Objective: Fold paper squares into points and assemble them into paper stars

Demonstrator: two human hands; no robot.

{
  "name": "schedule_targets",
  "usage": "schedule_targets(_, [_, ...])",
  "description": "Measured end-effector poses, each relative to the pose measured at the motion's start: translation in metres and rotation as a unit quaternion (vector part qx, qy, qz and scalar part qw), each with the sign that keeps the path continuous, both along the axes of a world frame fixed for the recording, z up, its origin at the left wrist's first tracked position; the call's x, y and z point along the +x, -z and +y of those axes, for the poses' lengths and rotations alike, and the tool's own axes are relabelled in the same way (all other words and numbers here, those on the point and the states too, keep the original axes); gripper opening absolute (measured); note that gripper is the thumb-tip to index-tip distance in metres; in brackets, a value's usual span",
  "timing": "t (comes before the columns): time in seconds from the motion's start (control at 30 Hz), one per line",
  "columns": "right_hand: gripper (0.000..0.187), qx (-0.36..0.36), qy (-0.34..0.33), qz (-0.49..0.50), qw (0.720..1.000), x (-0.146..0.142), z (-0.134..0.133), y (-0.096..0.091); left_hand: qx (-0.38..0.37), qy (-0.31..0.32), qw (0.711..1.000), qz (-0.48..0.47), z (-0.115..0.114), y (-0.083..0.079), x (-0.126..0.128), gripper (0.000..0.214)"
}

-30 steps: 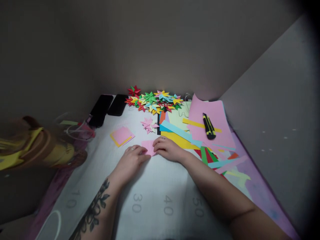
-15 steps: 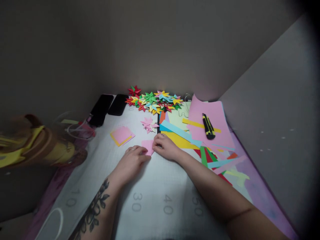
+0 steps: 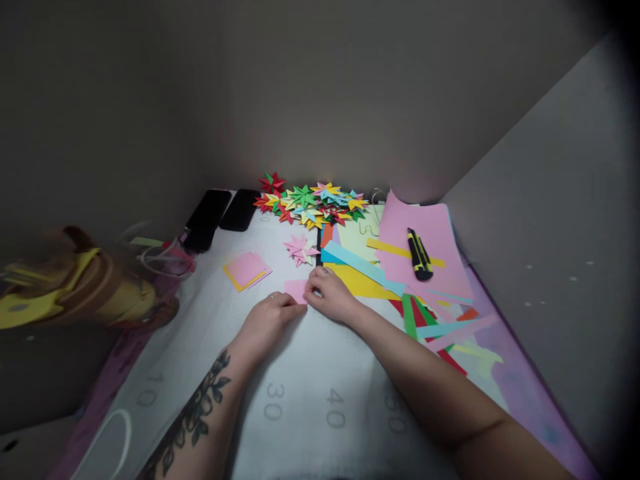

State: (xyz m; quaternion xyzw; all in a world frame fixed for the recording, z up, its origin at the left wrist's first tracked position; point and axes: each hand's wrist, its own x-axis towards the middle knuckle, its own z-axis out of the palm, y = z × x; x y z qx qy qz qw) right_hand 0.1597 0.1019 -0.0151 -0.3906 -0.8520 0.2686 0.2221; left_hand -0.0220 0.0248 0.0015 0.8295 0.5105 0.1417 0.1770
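Note:
A small pink piece of paper (image 3: pixel 295 289) lies on the white mat between my two hands. My right hand (image 3: pixel 329 295) pinches its right side, thumb and fingers curled together. At the lower edge, the thumb and fingers of my left hand (image 3: pixel 273 321) are pressed together against the same paper; part of the sheet is hidden beneath them. Just beyond sits a pink folded paper star (image 3: pixel 301 249). To the left rests a stack of pink and yellow paper squares (image 3: pixel 247 270).
Many-coloured paper stars (image 3: pixel 310 203) are heaped along the wall. A utility knife (image 3: pixel 419 255) lies on pink sheets (image 3: pixel 450 233) at the right, above scattered paper strips (image 3: pixel 435 327). Two black phones (image 3: pixel 207 217) and a yellow-brown container (image 3: pixel 120 293) stand left.
My left hand has slid slightly right along the paper's lower edge, its fingers drawing closer together. My right hand stays at the paper's right side. The view has shifted a little.

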Motion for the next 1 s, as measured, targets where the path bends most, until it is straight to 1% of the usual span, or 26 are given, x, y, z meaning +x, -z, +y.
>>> schedule_targets(0.3, [0.011, 0.013, 0.015, -0.003, 1.0, -0.002, -0.002, 0.001, -0.011, 0.001, 1.0, -0.001, 0.0, 0.001, 0.001, 0.027])
schedule_targets(0.53, [0.013, 0.007, 0.023, -0.019, 1.0, -0.004, -0.003, -0.001, -0.017, -0.018, 1.0, -0.018, -0.001, -0.001, 0.003, 0.026])
schedule_targets(0.67, [0.012, 0.007, 0.019, -0.024, 0.999, -0.003, -0.003, -0.002, -0.013, -0.022, 1.0, 0.006, -0.003, -0.004, 0.006, 0.026])
schedule_targets(0.73, [0.006, 0.009, 0.021, -0.025, 0.999, -0.002, -0.005, -0.003, -0.003, -0.029, 0.999, 0.03, -0.005, -0.006, 0.008, 0.024])
schedule_targets(0.8, [0.014, 0.016, 0.024, -0.027, 0.999, -0.001, -0.008, -0.003, 0.01, -0.033, 0.998, 0.052, -0.007, -0.008, 0.01, 0.024])
schedule_targets(0.87, [0.021, 0.025, 0.036, -0.031, 0.999, 0.001, -0.01, -0.003, 0.018, -0.032, 0.997, 0.06, -0.007, -0.01, 0.011, 0.024])
schedule_targets(1.0, [0.013, 0.046, 0.094, -0.025, 0.994, 0.006, -0.01, 0.0, 0.021, -0.022, 0.999, 0.035, -0.007, -0.012, 0.01, 0.026])
